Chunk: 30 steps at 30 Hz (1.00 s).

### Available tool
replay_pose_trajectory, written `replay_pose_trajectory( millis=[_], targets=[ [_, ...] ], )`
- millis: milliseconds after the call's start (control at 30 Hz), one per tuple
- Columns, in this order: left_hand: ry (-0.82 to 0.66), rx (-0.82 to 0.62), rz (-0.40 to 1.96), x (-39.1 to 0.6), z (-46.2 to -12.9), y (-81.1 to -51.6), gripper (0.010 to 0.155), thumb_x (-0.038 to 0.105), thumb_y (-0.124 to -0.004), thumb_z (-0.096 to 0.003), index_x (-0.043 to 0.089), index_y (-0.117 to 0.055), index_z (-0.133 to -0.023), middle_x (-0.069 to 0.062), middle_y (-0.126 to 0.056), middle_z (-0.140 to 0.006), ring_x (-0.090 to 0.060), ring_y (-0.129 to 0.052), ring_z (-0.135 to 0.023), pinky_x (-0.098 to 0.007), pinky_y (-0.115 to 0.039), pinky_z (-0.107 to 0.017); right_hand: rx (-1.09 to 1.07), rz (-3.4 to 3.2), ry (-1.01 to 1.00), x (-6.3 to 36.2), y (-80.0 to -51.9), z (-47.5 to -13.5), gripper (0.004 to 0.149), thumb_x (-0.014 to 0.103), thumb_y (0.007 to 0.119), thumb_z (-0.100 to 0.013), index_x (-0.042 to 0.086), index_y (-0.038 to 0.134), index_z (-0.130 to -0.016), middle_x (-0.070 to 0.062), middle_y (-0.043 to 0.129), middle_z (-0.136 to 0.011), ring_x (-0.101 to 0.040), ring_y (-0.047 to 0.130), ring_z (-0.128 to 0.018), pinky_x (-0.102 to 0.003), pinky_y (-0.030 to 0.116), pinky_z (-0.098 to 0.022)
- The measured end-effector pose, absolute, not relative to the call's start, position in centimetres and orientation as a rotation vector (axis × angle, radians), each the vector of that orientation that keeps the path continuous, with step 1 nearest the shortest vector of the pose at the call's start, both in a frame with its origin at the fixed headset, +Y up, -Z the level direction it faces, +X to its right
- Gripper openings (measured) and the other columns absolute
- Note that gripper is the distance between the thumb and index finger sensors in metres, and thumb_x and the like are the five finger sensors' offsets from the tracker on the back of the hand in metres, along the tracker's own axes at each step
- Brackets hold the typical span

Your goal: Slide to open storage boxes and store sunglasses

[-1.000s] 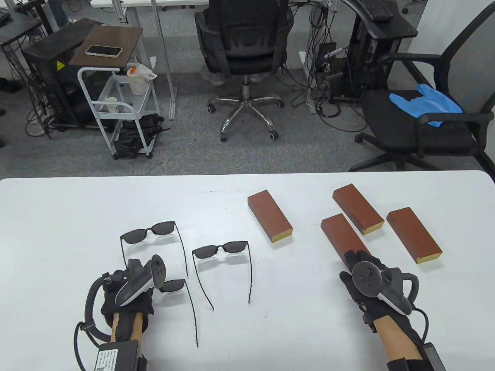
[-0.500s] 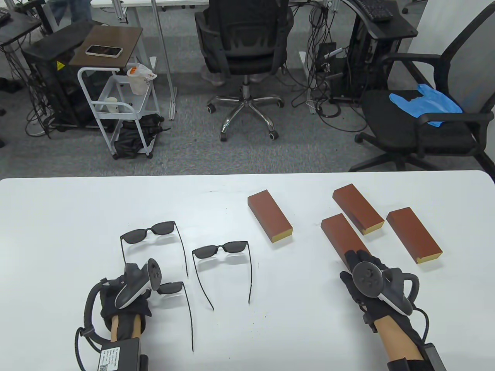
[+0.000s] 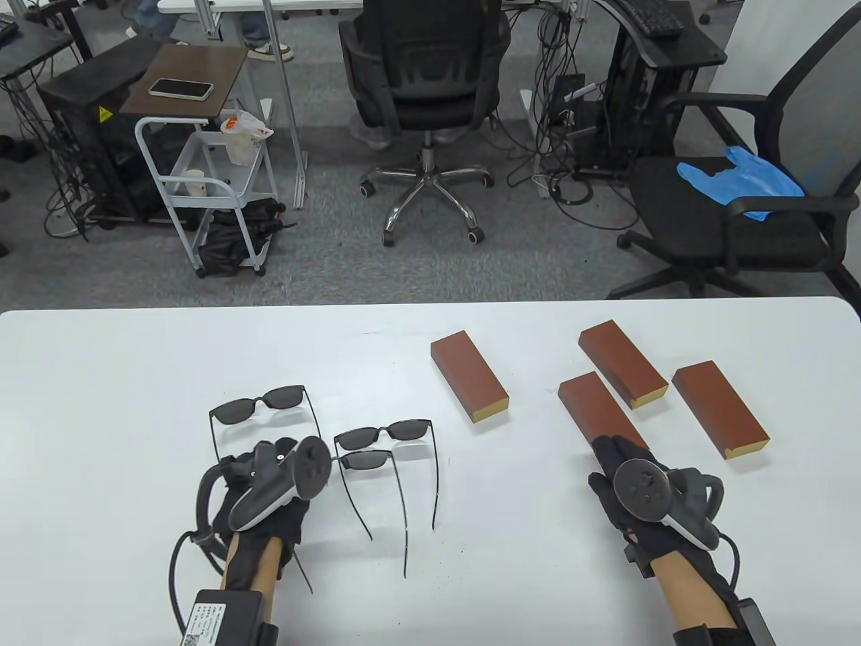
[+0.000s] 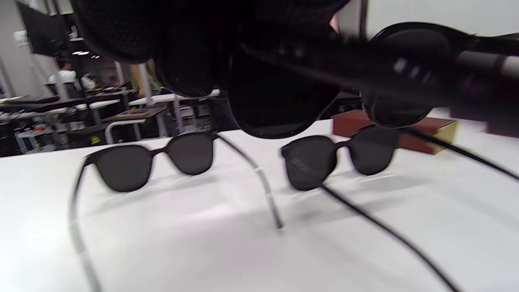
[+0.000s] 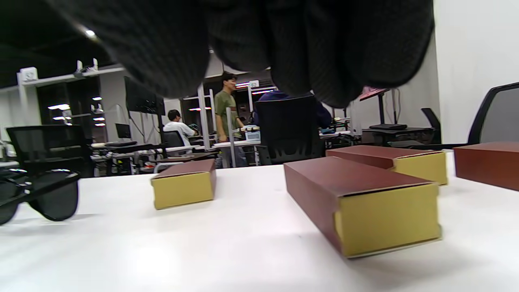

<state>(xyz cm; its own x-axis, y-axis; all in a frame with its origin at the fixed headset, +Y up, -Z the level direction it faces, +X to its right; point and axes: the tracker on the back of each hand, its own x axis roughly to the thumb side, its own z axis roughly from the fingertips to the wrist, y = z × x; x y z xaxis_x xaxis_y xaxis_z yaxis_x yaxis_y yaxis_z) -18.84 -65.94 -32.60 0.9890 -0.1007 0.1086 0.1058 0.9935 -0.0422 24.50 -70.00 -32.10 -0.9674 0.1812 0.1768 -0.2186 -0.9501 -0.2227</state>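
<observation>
I see my left hand (image 3: 269,471) at the lower left of the table view, gripping a pair of sunglasses (image 3: 366,459) raised off the white desk (image 3: 101,377); its lens sits just below a second pair (image 3: 383,434) lying flat. A third pair (image 3: 259,406) lies at the upper left of these. My right hand (image 3: 632,471) is at the lower right, at the near end of a brown storage box (image 3: 595,407); I cannot tell whether its fingers grip the box. Three more boxes lie closed on the desk: one at centre (image 3: 469,377), two toward the right (image 3: 622,363) (image 3: 720,408).
</observation>
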Motion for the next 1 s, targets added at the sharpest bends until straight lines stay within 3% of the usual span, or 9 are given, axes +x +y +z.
replay_pose_trajectory(
  millis=[233, 500, 767, 1000],
  targets=[
    [-0.318, 0.027, -0.008, -10.8, -32.8, -64.7, 0.045, 0.035, -0.067, -0.0527, 0.038, -0.077, -0.096, 0.001, -0.084, -0.090, -0.027, -0.088, -0.078, -0.055, -0.073, -0.060, 0.362, 2.756, -0.298, 24.4, -70.2, -32.1, 0.059, 0.039, 0.090, -0.034, 0.019, 0.074, -0.086, -0.016, 0.078, -0.091, -0.039, 0.087, -0.077, -0.048, 0.080, -0.056],
    [-0.462, 0.015, 0.086, -5.0, -32.2, -64.1, 0.045, 0.035, -0.068, -0.0530, 0.038, -0.077, -0.097, 0.000, -0.084, -0.090, -0.027, -0.087, -0.077, -0.056, -0.073, -0.060, 0.434, 2.548, -0.258, 23.7, -69.8, -32.1, 0.062, 0.037, 0.094, -0.031, 0.019, 0.073, -0.087, -0.016, 0.079, -0.091, -0.038, 0.088, -0.077, -0.047, 0.081, -0.056],
    [-0.515, -0.002, 0.095, -3.4, -31.5, -63.7, 0.045, 0.035, -0.068, -0.0532, 0.038, -0.078, -0.097, 0.000, -0.084, -0.090, -0.027, -0.088, -0.077, -0.056, -0.073, -0.060, 0.463, 2.294, -0.222, 23.5, -69.5, -32.1, 0.063, 0.035, 0.098, -0.029, 0.020, 0.074, -0.086, -0.014, 0.082, -0.089, -0.036, 0.091, -0.075, -0.045, 0.083, -0.055],
    [-0.515, -0.043, 0.155, -3.3, -31.4, -63.9, 0.045, 0.035, -0.068, -0.0536, 0.039, -0.077, -0.098, 0.000, -0.084, -0.090, -0.027, -0.088, -0.077, -0.056, -0.073, -0.060, 0.462, 2.148, -0.194, 23.4, -69.4, -32.1, 0.051, 0.032, 0.096, -0.030, 0.024, 0.083, -0.078, -0.009, 0.093, -0.080, -0.031, 0.101, -0.065, -0.041, 0.090, -0.047]
  ],
)
